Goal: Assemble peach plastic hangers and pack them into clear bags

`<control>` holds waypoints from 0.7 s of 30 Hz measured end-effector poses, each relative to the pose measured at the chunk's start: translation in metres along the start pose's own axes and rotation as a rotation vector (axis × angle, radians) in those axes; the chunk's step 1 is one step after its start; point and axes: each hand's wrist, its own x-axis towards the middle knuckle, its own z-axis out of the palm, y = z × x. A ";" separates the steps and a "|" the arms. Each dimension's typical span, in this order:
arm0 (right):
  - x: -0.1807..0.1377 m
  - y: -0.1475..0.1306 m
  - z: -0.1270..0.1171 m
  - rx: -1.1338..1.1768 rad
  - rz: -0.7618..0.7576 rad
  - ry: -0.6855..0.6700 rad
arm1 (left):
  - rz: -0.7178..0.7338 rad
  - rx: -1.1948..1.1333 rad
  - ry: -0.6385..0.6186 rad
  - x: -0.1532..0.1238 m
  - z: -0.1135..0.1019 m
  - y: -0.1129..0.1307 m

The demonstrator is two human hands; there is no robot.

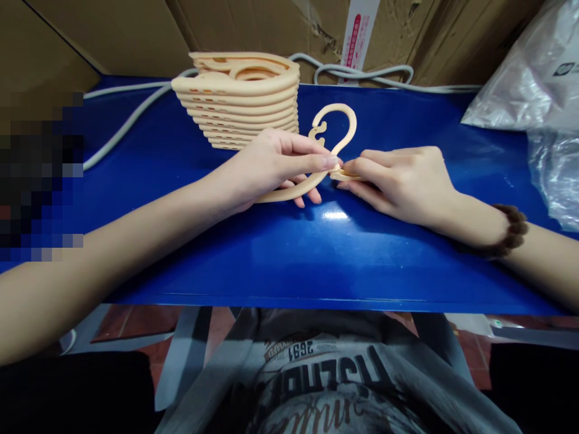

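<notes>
Head: beige hanger point(318, 178) held front-right of hanger stack point(244, 102).
Hook base point(338, 146) pinched by left hand point(274, 158), slim beige part point(346, 175) by right hand point(402, 181), both nearly closed; attachment unclear. Likely light, stiff, smooth; best gripped at hook base.

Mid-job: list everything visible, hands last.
Hanger: one, beige, in left hand
Piece: one, beige, in right hand
Stack: one, beige, behind left hand
Cable: count unclear, grey, table's back
Bag: at least one, clear, table's right
Cardboard: count unclear, brown, behind table
Label: one, white-red, on cardboard
Table: one, blue, under hands
Legs: several, grey, below table
Floor: one, red-brown, below table
Shirt: one, grey, bottom centre
Bracelet: one, brown, right wrist
Left hand: one, bare, centre
Right hand: one, bare, centre-right
</notes>
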 end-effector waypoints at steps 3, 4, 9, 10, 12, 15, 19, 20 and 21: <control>0.000 0.000 0.001 -0.026 0.004 0.012 | -0.021 -0.015 -0.017 0.000 0.000 0.000; 0.000 0.001 0.001 -0.032 0.003 0.015 | -0.023 -0.024 -0.019 0.000 0.000 0.000; -0.001 0.001 0.000 -0.036 -0.034 0.013 | 0.016 -0.023 -0.021 -0.001 0.000 0.001; -0.001 0.000 -0.001 -0.038 -0.047 0.011 | 0.028 -0.016 -0.021 -0.001 0.000 0.001; 0.000 0.000 -0.002 -0.046 -0.065 0.015 | 0.048 -0.011 -0.020 -0.002 0.000 0.003; -0.001 -0.001 -0.002 -0.064 -0.074 0.021 | 0.064 -0.025 -0.013 -0.003 0.001 0.004; -0.003 0.000 -0.001 -0.110 -0.116 0.044 | 0.065 -0.064 -0.007 -0.004 0.003 0.004; -0.004 0.001 0.000 -0.122 -0.129 0.049 | 0.061 -0.071 0.001 -0.004 0.004 0.004; -0.004 0.001 0.000 -0.131 -0.140 0.049 | 0.057 -0.076 0.010 -0.005 0.004 0.004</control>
